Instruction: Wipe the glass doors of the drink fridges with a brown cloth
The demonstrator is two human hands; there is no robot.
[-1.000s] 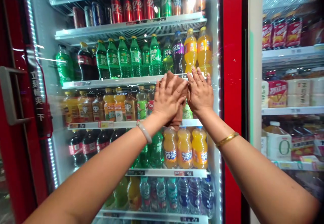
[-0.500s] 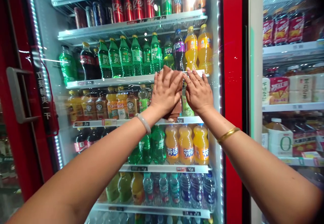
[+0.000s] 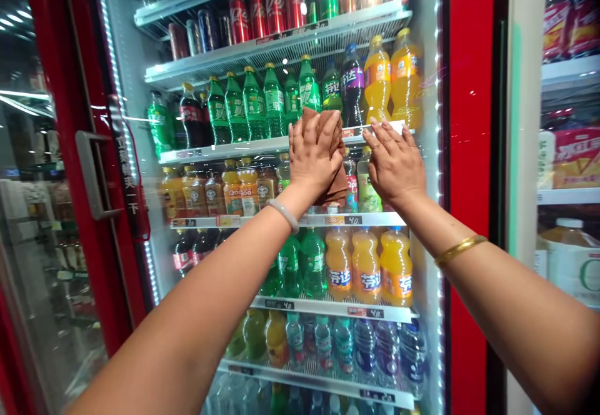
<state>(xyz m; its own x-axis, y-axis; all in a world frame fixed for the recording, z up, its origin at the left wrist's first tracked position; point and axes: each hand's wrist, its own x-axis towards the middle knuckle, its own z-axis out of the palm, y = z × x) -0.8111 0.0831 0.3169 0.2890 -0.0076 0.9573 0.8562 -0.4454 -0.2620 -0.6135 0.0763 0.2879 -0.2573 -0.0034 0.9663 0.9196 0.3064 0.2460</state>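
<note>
Left of the grip (image 3: 315, 155) stands a red door frame (image 3: 77, 59) with a metal handle (image 3: 88, 174), edged by a bright light strip (image 3: 110, 65). White shelves (image 3: 206, 60) run above and below the grip. To its right rises a red upright (image 3: 471, 184), then a pale cabinet frame (image 3: 520, 121); far left, dim glass (image 3: 23, 105) shows streaks of light.

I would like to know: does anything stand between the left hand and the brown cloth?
Nothing visible does: the left hand lies directly on the brown cloth, and the right hand is to the side, apart from it.
</note>
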